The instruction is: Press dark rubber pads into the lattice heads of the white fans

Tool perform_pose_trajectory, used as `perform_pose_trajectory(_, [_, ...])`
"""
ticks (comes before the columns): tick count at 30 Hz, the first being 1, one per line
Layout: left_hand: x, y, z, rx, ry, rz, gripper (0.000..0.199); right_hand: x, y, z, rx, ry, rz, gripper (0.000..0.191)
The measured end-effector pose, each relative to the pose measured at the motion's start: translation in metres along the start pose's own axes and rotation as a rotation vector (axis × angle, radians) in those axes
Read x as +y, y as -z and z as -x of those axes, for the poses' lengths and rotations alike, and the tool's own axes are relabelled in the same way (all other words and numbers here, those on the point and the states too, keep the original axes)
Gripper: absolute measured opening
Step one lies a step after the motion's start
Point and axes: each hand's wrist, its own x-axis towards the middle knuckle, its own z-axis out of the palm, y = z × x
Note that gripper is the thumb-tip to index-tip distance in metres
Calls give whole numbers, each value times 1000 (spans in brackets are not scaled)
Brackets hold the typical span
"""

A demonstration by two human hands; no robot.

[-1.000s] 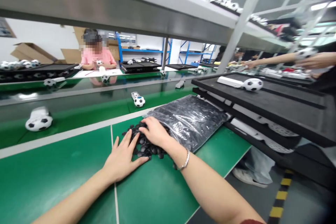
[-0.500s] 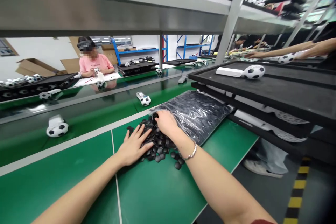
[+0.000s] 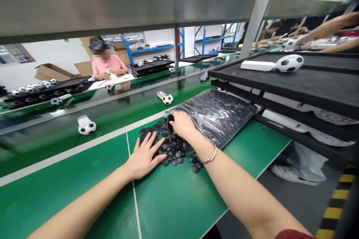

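Observation:
A heap of small black plastic pieces [image 3: 171, 145] lies on the green table [image 3: 84, 190] at the mouth of a clear plastic bag [image 3: 221, 112] full of the same pieces. My left hand [image 3: 144, 157] lies flat on the table with fingers spread, its fingertips touching the left side of the heap. My right hand [image 3: 183, 127], with a silver bracelet on the wrist, rests on top of the heap at the bag's opening, fingers curled over the pieces.
Stacked black foam trays [image 3: 308, 86] stand at right, one bearing a football-shaped item [image 3: 288, 62]. More football items [image 3: 86, 127] ride the green conveyor behind. A person in pink sits across; other people's arms reach in at far right. A steel shelf runs overhead.
The view shifted a little right and down. My right hand moved toward the bag's mouth, and several more black pieces lie spread on the table. My left hand stays against the heap.

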Motion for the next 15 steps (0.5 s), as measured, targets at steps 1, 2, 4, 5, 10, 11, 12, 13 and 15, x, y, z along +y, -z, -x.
perform_pose_trajectory(1, [4, -1, 6, -9, -25, -1, 60, 0, 0, 0, -2, 2, -3, 25])
perform_pose_trajectory(2, [8, -1, 13, -17, -48, 0, 61, 0, 0, 1, -4, 4, -7, 26])
perform_pose_trajectory(4, [13, -3, 26, -22, -107, -1, 61, 0, 0, 1, -8, 9, -16, 26])
perform_pose_trajectory(5, [13, -4, 30, -16, -137, -7, 60, -1, 0, 1, -9, 14, -23, 26])
perform_pose_trajectory(10, [-2, -7, 25, 39, 0, -32, 56, -1, -2, 0, -29, 105, -97, 23])
perform_pose_trajectory(11, [-6, -7, 21, 44, 67, -22, 57, -1, -2, 0, -38, 141, -120, 22])
perform_pose_trajectory(12, [-11, -6, 18, 45, 118, -7, 59, -1, -3, 0, -48, 181, -145, 22])
perform_pose_trajectory(13, [-13, -5, 16, 43, 147, 12, 61, -1, -3, 0, -61, 226, -170, 22])
perform_pose_trajectory(15, [-15, -3, 18, 26, 139, 50, 64, -3, -3, 1, -97, 330, -218, 24])
